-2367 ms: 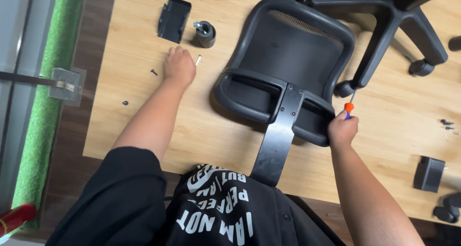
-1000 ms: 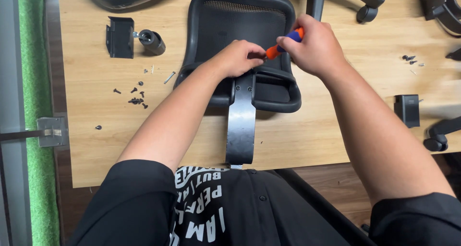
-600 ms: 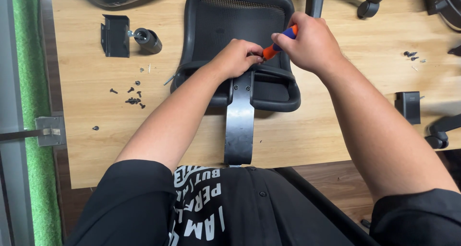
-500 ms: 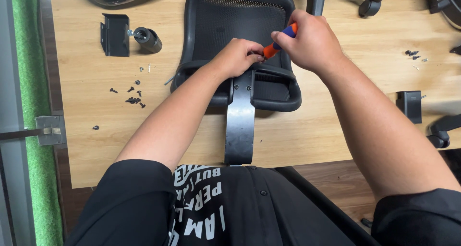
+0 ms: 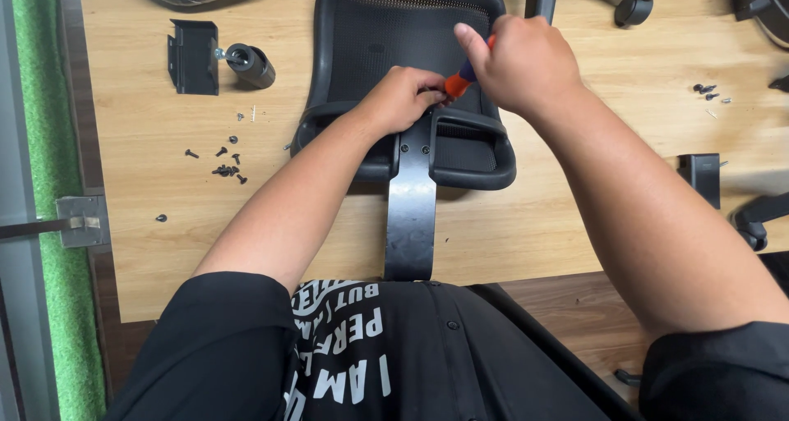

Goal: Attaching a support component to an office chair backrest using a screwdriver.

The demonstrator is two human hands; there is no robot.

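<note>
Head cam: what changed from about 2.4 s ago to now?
The left hand left the tabletop near the loose screws and moved right onto the chair backrest, at the top of the metal bracket. The right hand rose from the backrest's lower edge and now points the orange-handled screwdriver at the left hand's fingers. Over the last second, both barely moved. Caster and black plate lie untouched.

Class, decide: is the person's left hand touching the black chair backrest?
Touching. The head view shows the left hand resting directly on the backrest frame just above the metal bracket, with no gap visible between them.
</note>
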